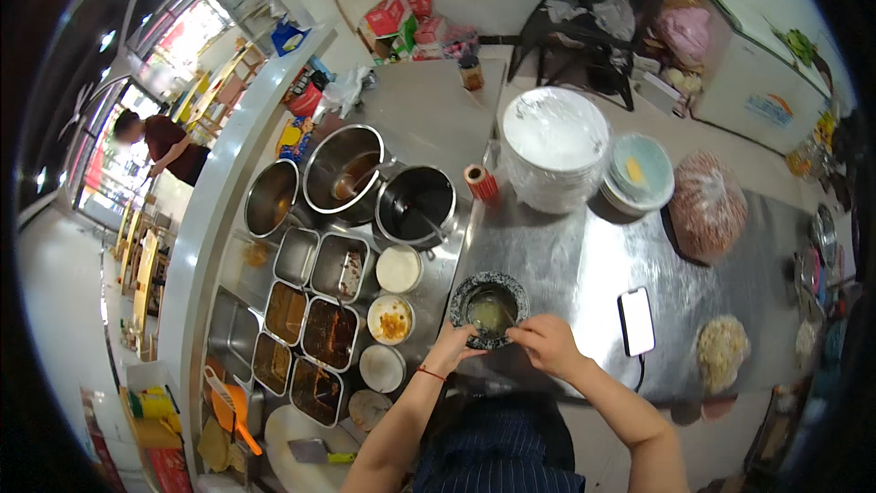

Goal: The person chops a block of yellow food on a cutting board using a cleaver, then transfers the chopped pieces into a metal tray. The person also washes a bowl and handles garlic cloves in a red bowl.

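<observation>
A black-and-white speckled bowl [460, 287] stands on the steel table before me, with pale greenish contents [489, 313] inside. My left hand [452, 349] grips its near-left rim, thumb over the edge. At the near-right rim, my right hand [545, 344] pinches the thin handle of a utensil [510, 315] that slopes down into the bowl. Its lower end is hard to make out. Small white tubs stand just left of the bowl; one tub [391, 320] holds something orange-yellow.
Left are steel pots [415, 204] and sauce pans [330, 333]. Further back stand a plastic-wrapped stack of bowls [556, 130], smaller bowls [640, 168] and a red roll [480, 183]. A phone [636, 322] with a cable, a large filled bag [708, 209] and a smaller bag [722, 354] lie right.
</observation>
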Demonstrator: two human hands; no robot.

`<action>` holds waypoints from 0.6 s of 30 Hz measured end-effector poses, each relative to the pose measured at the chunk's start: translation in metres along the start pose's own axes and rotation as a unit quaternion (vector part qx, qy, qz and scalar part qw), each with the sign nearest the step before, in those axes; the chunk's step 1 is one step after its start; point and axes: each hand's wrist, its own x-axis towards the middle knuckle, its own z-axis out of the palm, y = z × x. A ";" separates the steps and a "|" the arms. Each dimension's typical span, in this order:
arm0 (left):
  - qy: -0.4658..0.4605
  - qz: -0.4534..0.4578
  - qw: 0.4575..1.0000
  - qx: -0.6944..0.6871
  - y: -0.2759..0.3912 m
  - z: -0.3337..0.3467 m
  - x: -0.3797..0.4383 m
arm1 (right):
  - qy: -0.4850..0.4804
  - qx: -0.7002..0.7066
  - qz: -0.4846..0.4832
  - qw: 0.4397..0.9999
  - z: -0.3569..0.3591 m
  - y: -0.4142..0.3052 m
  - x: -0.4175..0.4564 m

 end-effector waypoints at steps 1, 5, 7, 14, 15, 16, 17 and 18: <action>-0.003 -0.014 1.000 0.027 -0.006 0.001 -0.014 | -0.013 -0.020 -0.026 0.999 -0.002 -0.015 -0.015; -0.032 -0.009 0.998 0.049 -0.067 -0.023 -0.046 | -0.062 -0.084 -0.071 0.992 -0.003 -0.075 -0.073; -0.068 -0.009 0.995 0.074 -0.091 -0.023 -0.063 | -0.056 -0.118 -0.032 0.991 0.000 -0.105 -0.112; -0.102 -0.184 0.951 0.226 -0.170 -0.031 -0.140 | 0.069 -0.097 0.113 0.986 0.006 -0.232 -0.242; -0.101 -0.210 0.937 0.261 -0.184 -0.034 -0.137 | 0.089 -0.082 0.123 0.985 -0.001 -0.247 -0.258; -0.101 -0.215 0.930 0.280 -0.194 -0.019 -0.143 | 0.120 -0.085 0.137 0.980 -0.003 -0.259 -0.278; -0.098 -0.217 0.926 0.294 -0.202 -0.003 -0.155 | 0.148 -0.084 0.144 0.975 -0.006 -0.269 -0.297; -0.090 -0.215 0.924 0.304 -0.211 0.011 -0.172 | 0.161 -0.092 0.157 0.970 -0.009 -0.277 -0.316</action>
